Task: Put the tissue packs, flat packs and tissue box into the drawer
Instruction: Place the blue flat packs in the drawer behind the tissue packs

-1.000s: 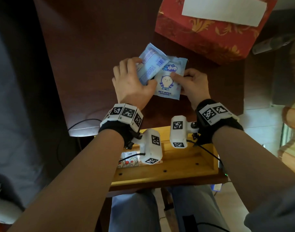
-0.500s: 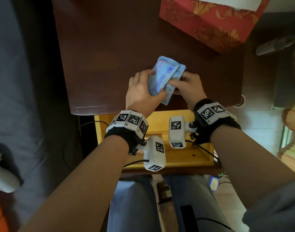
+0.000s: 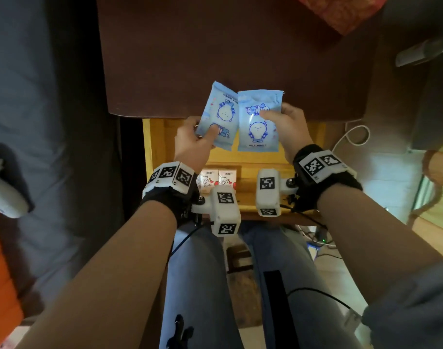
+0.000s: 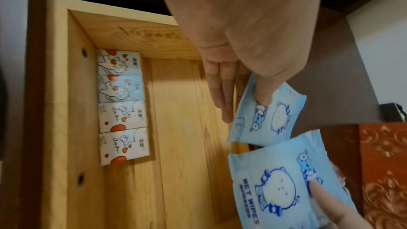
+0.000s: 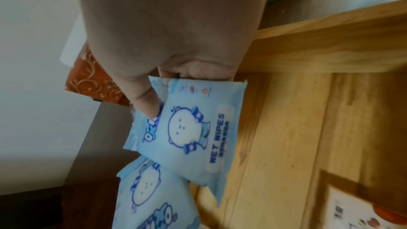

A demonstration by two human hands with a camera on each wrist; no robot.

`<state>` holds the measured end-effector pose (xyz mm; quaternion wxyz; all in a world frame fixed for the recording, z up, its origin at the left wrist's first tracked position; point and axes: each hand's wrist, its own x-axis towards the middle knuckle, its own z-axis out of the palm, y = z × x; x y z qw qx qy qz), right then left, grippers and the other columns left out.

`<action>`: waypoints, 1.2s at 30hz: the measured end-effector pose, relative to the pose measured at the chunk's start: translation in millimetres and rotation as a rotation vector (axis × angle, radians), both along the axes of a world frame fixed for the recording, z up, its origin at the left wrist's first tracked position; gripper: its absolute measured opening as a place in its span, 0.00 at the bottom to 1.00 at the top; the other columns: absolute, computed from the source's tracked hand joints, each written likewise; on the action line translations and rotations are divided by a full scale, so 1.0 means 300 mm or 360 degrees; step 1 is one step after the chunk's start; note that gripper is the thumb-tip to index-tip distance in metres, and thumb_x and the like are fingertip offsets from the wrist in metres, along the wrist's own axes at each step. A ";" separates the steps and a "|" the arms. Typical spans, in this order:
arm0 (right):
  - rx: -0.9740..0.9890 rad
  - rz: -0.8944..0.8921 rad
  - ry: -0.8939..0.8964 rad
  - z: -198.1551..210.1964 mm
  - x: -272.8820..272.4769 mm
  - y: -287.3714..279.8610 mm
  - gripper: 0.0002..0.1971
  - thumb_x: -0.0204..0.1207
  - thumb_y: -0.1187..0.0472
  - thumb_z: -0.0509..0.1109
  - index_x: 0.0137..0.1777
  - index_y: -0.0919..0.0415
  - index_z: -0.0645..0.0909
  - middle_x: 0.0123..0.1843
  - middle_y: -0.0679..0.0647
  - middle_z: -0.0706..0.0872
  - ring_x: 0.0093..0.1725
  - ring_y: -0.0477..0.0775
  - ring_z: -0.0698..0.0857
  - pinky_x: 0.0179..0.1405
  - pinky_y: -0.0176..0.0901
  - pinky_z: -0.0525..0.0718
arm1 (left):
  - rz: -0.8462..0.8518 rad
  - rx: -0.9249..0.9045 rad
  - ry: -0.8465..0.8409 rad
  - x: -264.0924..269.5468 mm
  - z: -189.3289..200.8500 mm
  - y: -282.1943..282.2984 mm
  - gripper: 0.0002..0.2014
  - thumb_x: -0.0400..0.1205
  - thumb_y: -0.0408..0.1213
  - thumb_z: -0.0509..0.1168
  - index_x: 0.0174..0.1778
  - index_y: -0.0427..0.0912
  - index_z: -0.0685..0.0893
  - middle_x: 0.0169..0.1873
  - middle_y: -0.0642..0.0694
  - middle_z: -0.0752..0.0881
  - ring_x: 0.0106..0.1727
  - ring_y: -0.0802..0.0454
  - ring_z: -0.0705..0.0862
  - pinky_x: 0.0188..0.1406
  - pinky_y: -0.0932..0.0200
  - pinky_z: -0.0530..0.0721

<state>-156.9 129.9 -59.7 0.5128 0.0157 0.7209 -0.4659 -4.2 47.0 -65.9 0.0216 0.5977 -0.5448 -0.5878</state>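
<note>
Holding one blue wet wipes pack in each hand, I have them side by side above the open wooden drawer (image 3: 152,147), at the tabletop's (image 3: 215,46) front edge. My left hand (image 3: 190,144) pinches the left pack (image 3: 220,114) between thumb and fingers; my right hand (image 3: 288,129) pinches the right pack (image 3: 258,122) the same way. Four small tissue packs (image 4: 122,107) lie in a row along the drawer's front wall. The red tissue box (image 3: 341,11) sits on the tabletop's far right.
</note>
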 end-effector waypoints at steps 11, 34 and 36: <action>0.0190 0.0178 0.0001 -0.072 0.241 0.034 0.13 0.75 0.68 0.67 0.56 0.77 0.79 0.43 0.61 0.87 0.36 0.55 0.87 0.33 0.40 0.86 | -0.0092 0.0174 -0.0097 0.262 -0.086 0.054 0.06 0.78 0.35 0.67 0.47 0.48 0.78 0.47 0.44 0.87 0.51 0.46 0.87 0.54 0.42 0.88; 0.0357 0.0289 0.0190 -0.428 0.320 0.030 0.14 0.80 0.64 0.62 0.60 0.74 0.76 0.60 0.69 0.86 0.58 0.66 0.86 0.60 0.65 0.84 | -0.1014 -0.0753 -0.0607 0.227 -0.386 -0.068 0.16 0.85 0.42 0.54 0.63 0.42 0.80 0.61 0.35 0.82 0.66 0.36 0.75 0.63 0.44 0.71; 0.0360 0.0261 0.0159 -0.459 0.314 0.024 0.13 0.80 0.64 0.61 0.60 0.73 0.77 0.60 0.69 0.85 0.59 0.66 0.85 0.61 0.63 0.83 | -0.1081 -0.0787 -0.0679 0.216 -0.415 -0.076 0.16 0.86 0.41 0.53 0.64 0.42 0.79 0.63 0.35 0.81 0.70 0.36 0.70 0.66 0.40 0.67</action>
